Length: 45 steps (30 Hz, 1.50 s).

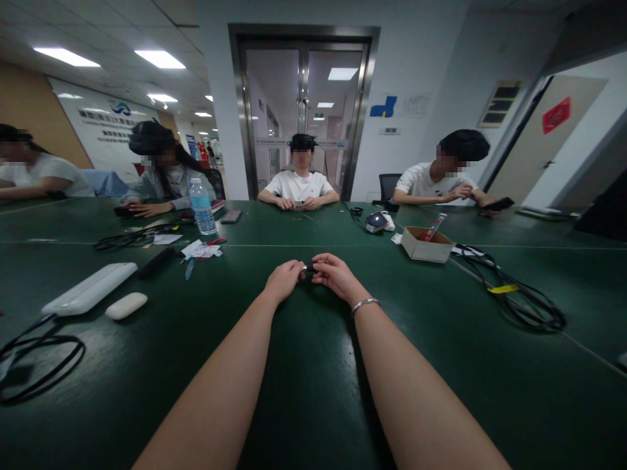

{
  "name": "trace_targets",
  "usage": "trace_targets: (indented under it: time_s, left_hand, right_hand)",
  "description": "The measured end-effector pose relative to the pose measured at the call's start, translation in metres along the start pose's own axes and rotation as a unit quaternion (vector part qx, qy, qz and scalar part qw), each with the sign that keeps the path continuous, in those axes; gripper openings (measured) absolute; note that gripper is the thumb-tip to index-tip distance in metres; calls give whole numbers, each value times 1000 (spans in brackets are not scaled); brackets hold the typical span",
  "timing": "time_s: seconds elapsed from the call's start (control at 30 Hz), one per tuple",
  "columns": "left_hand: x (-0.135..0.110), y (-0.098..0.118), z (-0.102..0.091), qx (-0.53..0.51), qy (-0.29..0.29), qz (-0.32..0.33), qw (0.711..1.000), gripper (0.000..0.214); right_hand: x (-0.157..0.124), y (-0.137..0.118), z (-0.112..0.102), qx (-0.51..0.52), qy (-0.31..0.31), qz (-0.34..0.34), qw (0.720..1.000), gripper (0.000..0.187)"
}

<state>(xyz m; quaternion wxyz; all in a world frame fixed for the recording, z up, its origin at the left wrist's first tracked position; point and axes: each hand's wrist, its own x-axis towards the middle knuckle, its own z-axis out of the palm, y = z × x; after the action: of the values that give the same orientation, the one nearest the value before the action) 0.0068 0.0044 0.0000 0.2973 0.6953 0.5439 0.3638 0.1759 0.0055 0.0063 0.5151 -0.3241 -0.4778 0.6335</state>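
Both of my arms reach forward over the green table (313, 391). Between my fingertips is a small, slim black item with a silver part (308, 267); its exact kind is too small to make out. My left hand (283, 282) pinches it at the silver end. My right hand (337, 277), with a silver bracelet (365, 305) at the wrist, has its thumb and fingers closed on the black end. The fingers partly cover the item, which is held low above the tabletop.
To the left are a white power bank (91, 289), a white oval case (126, 305), scraps of paper (200, 250) and a water bottle (202, 207). To the right are an open box (426, 249) and coiled black cable (531, 303). Several people sit around the table.
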Motion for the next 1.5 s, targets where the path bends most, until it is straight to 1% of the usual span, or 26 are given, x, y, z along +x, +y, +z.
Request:
trace_targets:
  time_s: [0.07,0.2,0.33,0.37,0.5,0.53,0.67,0.73,0.83,0.87,1.0,1.1,1.17,1.3,1.33,1.43,1.5]
  left_hand:
    - [0,0,0,11,4,-9,1000,51]
    - [0,0,1,-12,8,6,1000,41]
    - [0,1,0,23,13,-13,1000,55]
    - [0,0,0,18,8,-10,1000,56]
    - [1,-3,0,-18,-22,29,999,42]
    - [1,-3,1,-12,-23,31,999,42]
    - [1,-3,1,27,-15,6,1000,58]
    - [1,-2,1,15,-11,2,1000,54]
    - [1,-1,1,-2,-3,-1,1000,41]
    - [1,-2,1,3,-1,-2,1000,41]
    - [1,-3,1,21,4,2,1000,54]
    - [1,-4,1,-1,-1,10,1000,46]
    - [1,-4,1,2,-5,13,1000,45]
    - [0,-3,0,25,-2,2,1000,57]
    - [0,-2,0,22,0,1,1000,56]
    - [-1,-2,0,8,4,6,1000,46]
    - [0,-2,0,14,4,5,1000,46]
  right_hand:
    - [0,0,0,1,-2,-1,1000,25]
    - [0,-1,1,0,2,1,1000,23]
    - [0,-1,1,-3,0,2,1000,24]
    - [0,-1,1,-3,2,2,1000,24]
    - [0,-1,0,-3,5,5,1000,25]
    - [0,-1,0,-3,5,4,1000,25]
    - [0,0,0,-1,5,0,1000,25]
    - [0,0,1,-1,3,1,1000,25]
    - [0,-1,1,-6,1,3,1000,24]
    - [0,-1,1,-8,1,3,1000,24]
    - [-1,-1,1,-8,1,3,1000,23]
    - [-1,-1,1,-6,4,5,1000,21]
    - [-1,-1,1,-6,3,5,1000,21]
    - [-1,-1,1,-9,4,4,1000,21]
    - [-1,-1,2,-10,7,5,1000,21]
    - [0,-1,2,-9,10,11,1000,21]
    - [0,-1,2,-8,8,10,1000,21]
